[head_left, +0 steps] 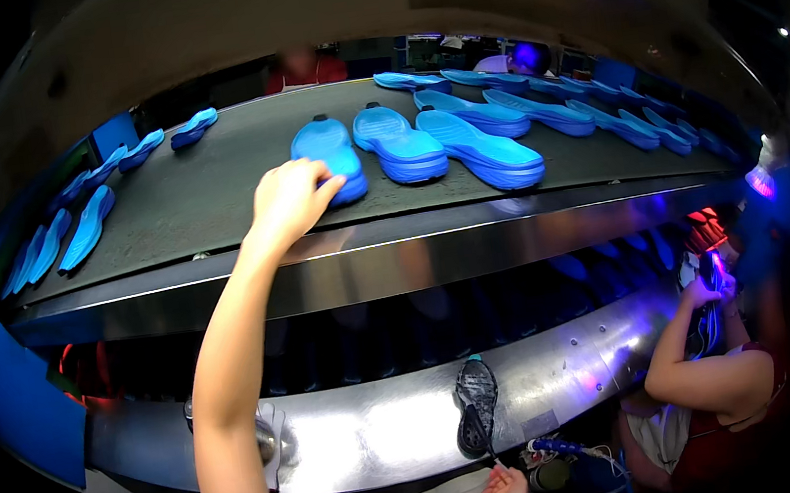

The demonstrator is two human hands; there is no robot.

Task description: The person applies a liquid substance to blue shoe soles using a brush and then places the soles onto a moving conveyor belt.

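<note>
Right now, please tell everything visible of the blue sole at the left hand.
The blue sole has a pale blue top, a thick, deeper blue sidewall and a dark patch at its far end. It looks rubbery. It appears to lie top up on the dark belt. The left hand touches its left side; the grip is unclear.

Blue sole (335,153) on dark belt (226,174); slim tool (494,455) at black shoe (476,385)

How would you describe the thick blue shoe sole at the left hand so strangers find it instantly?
Find the wide dark flat belt. Near its middle, the left hand grips a thick blue shoe sole. Unlike its neighbours, it alone is touched.
</note>
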